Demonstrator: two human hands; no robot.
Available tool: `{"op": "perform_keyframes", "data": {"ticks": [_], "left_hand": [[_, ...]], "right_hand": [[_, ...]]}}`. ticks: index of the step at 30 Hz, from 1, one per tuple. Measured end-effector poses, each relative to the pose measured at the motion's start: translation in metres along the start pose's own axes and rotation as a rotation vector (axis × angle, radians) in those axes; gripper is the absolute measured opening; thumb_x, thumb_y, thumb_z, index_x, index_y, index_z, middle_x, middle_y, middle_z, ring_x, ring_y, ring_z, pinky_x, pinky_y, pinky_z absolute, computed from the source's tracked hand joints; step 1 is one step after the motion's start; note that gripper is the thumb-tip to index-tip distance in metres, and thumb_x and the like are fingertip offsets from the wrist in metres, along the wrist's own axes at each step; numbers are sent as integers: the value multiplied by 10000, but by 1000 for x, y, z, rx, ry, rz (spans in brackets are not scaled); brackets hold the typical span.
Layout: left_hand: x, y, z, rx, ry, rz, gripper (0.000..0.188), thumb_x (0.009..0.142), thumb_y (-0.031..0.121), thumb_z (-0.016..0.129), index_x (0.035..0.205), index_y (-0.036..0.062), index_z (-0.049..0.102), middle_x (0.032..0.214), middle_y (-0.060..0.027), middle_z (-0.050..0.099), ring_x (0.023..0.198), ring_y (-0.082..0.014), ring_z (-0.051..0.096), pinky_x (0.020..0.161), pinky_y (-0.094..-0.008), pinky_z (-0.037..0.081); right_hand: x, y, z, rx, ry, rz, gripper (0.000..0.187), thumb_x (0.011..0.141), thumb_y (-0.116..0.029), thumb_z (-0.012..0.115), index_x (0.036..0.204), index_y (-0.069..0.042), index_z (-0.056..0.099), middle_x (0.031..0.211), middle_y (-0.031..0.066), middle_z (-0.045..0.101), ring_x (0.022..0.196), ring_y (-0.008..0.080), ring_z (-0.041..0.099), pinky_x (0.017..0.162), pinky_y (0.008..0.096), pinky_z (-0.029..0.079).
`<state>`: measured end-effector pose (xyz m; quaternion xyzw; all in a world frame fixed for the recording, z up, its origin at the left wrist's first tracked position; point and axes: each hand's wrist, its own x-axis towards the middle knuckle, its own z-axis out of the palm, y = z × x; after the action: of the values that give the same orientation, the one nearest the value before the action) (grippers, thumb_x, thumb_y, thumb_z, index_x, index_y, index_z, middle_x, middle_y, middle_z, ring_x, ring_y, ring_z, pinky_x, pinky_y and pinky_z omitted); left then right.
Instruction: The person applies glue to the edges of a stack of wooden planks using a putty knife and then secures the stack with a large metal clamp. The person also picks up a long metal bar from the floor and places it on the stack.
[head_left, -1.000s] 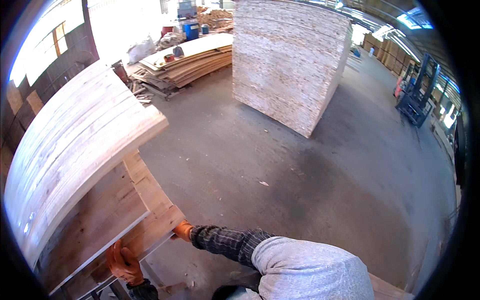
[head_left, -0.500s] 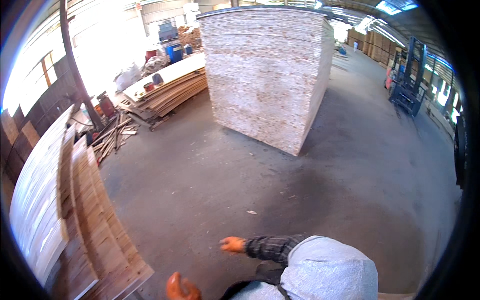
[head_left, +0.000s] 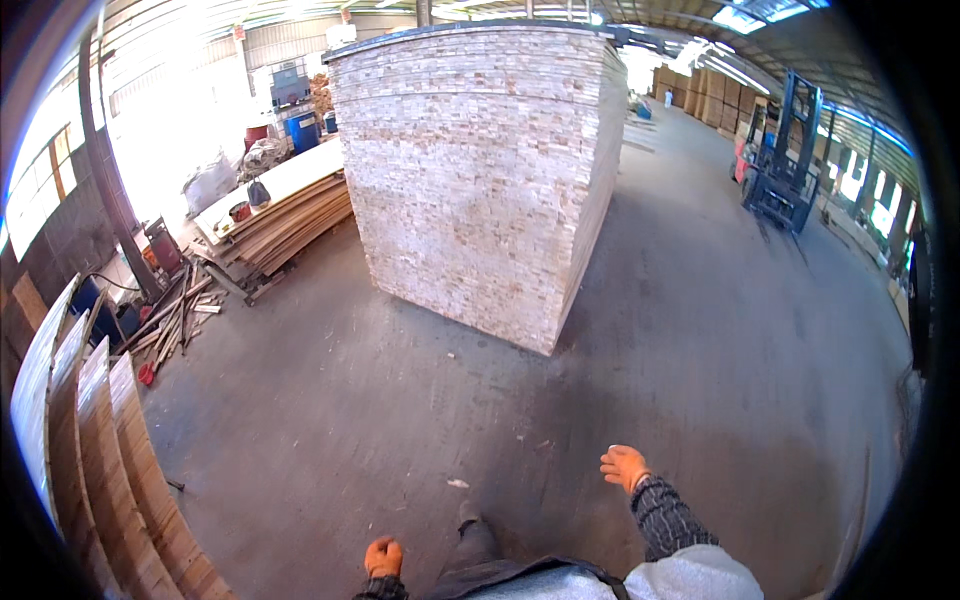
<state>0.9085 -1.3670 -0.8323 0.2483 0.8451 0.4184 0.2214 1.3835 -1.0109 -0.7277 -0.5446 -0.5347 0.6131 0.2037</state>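
My left hand [head_left: 383, 557], in an orange glove, hangs low near the lower edge, over the floor. Its fingers are loosely bent and nothing shows in it. My right hand [head_left: 625, 466], gloved the same way, is held out ahead to the right, fingers loosely stretched and touching nothing. The thing in front of both hands is a tall block of stacked pale boards [head_left: 470, 190], well out of reach. Several leaning wooden panels [head_left: 115, 470] curve along the left side, nearest to my left hand but apart from it.
A low pile of flat boards [head_left: 290, 225] lies behind left, with scrap wood strips [head_left: 178, 325] beside it. Blue barrels [head_left: 302, 131] stand farther back. A forklift [head_left: 785, 165] is at the right, and a person [head_left: 668, 97] is far off. Grey concrete floor [head_left: 400, 420] spreads between.
The view has swung right and moved past the leaning panels. My right hand has swung outward to the right, away from my left. A leg now shows below, stepping forward.
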Motion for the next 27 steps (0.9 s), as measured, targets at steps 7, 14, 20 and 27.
{"op": "perform_keyframes", "data": {"ticks": [7, 14, 20, 27], "left_hand": [[48, -76, 32, 262, -199, -595, 353, 779, 287, 666, 767, -62, 715, 707, -222, 711, 713, -269, 714, 676, -410, 543], [233, 21, 108, 134, -155, -403, 320, 804, 268, 646, 808, -42, 724, 703, -213, 701, 667, -254, 675, 609, -434, 508], [371, 252, 206, -118, -150, 59, 337, 828, 246, 599, 818, -64, 729, 725, -157, 724, 681, -221, 673, 673, -383, 520], [460, 641, 290, -414, -85, 876, 235, 1026, 139, 573, 1061, -57, 699, 943, -159, 750, 870, -198, 715, 809, -327, 558]], "right_hand": [[81, -146, -17, 67, 216, -40, 496, 1023, -223, 644, 1460, -32, 509, 1358, 168, 650, 1125, 273, 671, 913, 396, 558], [147, -263, -88, 66, 381, -355, 370, 984, -198, 719, 1315, -51, 644, 1138, 63, 722, 947, 153, 672, 818, 317, 563], [176, -404, -176, -347, 646, -795, 396, 1004, -235, 698, 1345, -45, 633, 1215, 110, 728, 1117, 191, 684, 1020, 337, 536], [170, -580, -311, -279, 667, -1279, 441, 1053, -188, 608, 1455, -26, 524, 1358, 146, 665, 1235, 215, 634, 1056, 312, 493]]}}
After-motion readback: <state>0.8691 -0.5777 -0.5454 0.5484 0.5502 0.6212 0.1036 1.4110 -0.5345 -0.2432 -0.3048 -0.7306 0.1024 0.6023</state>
